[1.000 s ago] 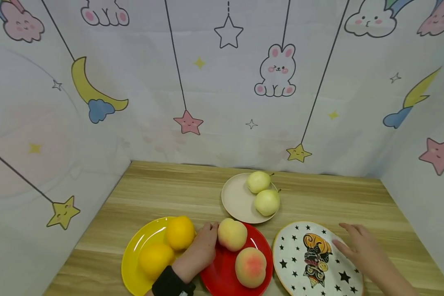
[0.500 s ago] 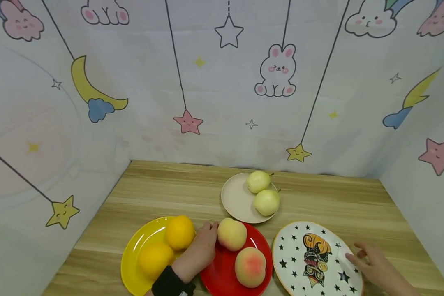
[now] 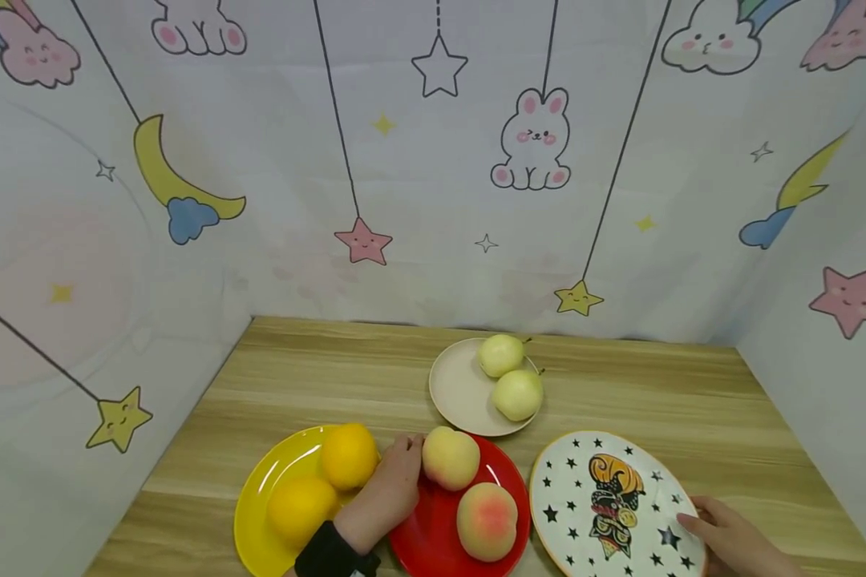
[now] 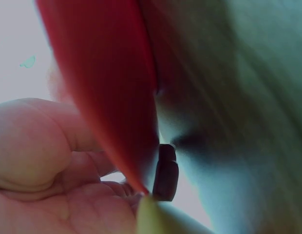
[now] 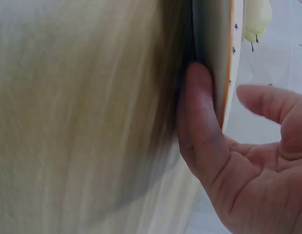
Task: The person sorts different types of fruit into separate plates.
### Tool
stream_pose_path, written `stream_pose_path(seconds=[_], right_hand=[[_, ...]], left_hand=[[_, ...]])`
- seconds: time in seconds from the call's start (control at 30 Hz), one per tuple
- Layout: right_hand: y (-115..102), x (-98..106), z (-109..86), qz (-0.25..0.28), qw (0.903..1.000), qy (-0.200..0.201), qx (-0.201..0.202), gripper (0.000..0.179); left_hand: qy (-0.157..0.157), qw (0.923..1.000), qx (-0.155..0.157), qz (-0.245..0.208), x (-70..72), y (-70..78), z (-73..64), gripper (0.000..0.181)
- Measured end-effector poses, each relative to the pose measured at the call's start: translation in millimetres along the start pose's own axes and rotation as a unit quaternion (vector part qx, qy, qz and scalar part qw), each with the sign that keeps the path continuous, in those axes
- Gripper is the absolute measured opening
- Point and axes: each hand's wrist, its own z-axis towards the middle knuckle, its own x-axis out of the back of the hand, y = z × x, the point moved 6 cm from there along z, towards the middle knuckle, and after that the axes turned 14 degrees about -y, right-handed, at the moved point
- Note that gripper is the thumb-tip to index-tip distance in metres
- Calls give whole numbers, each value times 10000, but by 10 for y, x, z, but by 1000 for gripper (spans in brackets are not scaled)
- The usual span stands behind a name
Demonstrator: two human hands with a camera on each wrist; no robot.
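My left hand [image 3: 393, 482] grips the left rim of a red plate [image 3: 420, 538], which bears two peaches [image 3: 451, 458]. In the left wrist view this red plate [image 4: 100, 78] shows edge-on between thumb and fingers. My right hand [image 3: 729, 535] is at the right rim of a white plate [image 3: 570, 529] with black stars and a cartoon animal print. In the right wrist view, fingers [image 5: 198, 105] reach under the plate's rim [image 5: 228, 73], and the thumb stands over its upper face. The right fingers are mostly hidden under the plate in the head view.
On the left, a yellow plate [image 3: 248, 513] holds two oranges [image 3: 303, 509]. Behind, a beige plate [image 3: 455, 393] bears two pears [image 3: 517, 394]. All stand on a wood-grain table [image 3: 332, 353], with a printed cloth wall [image 3: 440, 184] around its back and sides.
My right hand has come down from above the white plate's right side to its rim, fingers now underneath. My left hand keeps its place. The head view has shifted slightly.
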Motion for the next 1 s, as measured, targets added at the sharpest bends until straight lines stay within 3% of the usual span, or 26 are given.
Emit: stream_pose_path(seconds=[0.1,0.23,0.53,0.77,0.83,1.0], right_hand=[[48,33,36,-203,9978,455,-433,59],[86,78,84,-541,9942,536,-754,57],[29,68,46,-676,9953,606,-330,51],[22,55,29,-637,9950,695,-326,51],[25,54,31,-616,9953,695,-283,50],[21,46,25,-451,9963,699,-208,48]], left_hand=[[-34,10000,12,-45,-18,-12,18,53],[48,10000,-58,23,-24,-17,18,53],[94,9997,-185,-84,-2,-20,-3,52],[-234,9996,-19,-171,40,10,-24,57],[-295,9993,12,-247,73,31,-38,57],[-83,9985,-114,-529,251,105,-55,56]])
